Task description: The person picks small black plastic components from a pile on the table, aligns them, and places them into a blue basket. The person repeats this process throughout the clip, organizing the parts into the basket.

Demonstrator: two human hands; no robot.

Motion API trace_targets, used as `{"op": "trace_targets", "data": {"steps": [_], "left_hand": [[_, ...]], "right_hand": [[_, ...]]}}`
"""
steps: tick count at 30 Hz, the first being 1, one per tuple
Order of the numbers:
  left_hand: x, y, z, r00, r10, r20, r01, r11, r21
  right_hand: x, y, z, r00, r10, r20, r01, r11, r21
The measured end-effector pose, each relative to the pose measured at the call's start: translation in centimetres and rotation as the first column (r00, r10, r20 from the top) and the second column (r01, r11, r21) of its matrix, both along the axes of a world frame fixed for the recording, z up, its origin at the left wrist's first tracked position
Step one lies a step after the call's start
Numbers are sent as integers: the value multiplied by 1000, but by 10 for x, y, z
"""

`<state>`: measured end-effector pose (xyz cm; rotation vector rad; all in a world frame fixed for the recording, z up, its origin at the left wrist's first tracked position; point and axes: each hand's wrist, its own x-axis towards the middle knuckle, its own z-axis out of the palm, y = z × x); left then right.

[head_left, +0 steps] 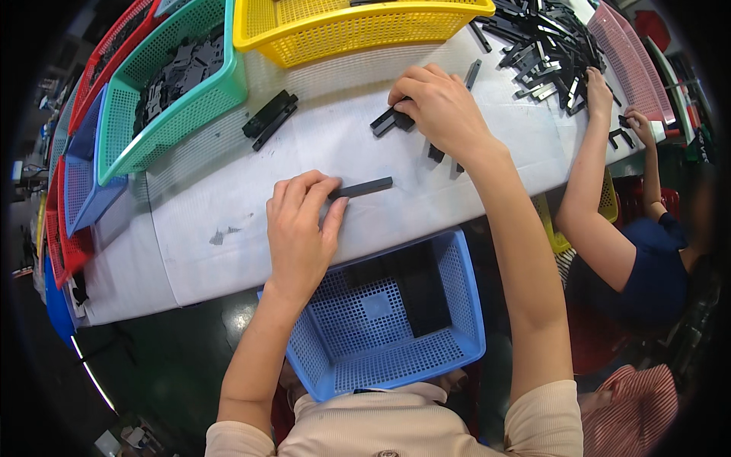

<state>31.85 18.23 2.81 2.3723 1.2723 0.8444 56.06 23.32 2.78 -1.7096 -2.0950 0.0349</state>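
Note:
My left hand (298, 228) is closed on one end of a black bar (367, 187), its thumb and fingers pinching it just above the white tabletop (221, 198). Farther right, my right hand (442, 110) curls over several short black pieces (386, 122). Its fingertips close on one dark piece, partly hidden by the hand. Other dark bars (435, 153) stick out from beneath that hand and wrist. A pair of black parts (270, 118) lies on the table to the left.
A blue basket (474, 305) holding long black pieces (420, 293) sits on my lap. Green (164, 156) and yellow (343, 46) baskets line the far side. A heap of black bars (544, 57) lies far right, where a co-worker's hands (600, 91) are handling parts beside a pink basket (620, 46).

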Motion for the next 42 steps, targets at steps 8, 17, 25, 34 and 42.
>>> {"op": "trace_targets", "data": {"steps": [8, 17, 25, 34, 42], "left_hand": [[-7, -8, -3, 999, -36, 32, 36, 999, -3], [-9, -15, -4, 992, -18, 122, 31, 994, -107], [-13, -15, -2, 996, -56, 70, 63, 993, -100], [13, 19, 8, 973, -136, 189, 132, 991, 34], [71, 80, -17, 992, -119, 43, 115, 990, 87]], "right_hand": [[-38, -54, 14, 978, 62, -197, -41, 993, 110], [-62, -109, -7, 937, -46, -346, 61, 998, 31], [-63, -115, -3, 907, -59, -416, 64, 998, 0], [-62, -126, -13, 902, -68, -426, 74, 997, -3], [-68, -120, -2, 847, -115, -519, 149, 988, 26]]}}
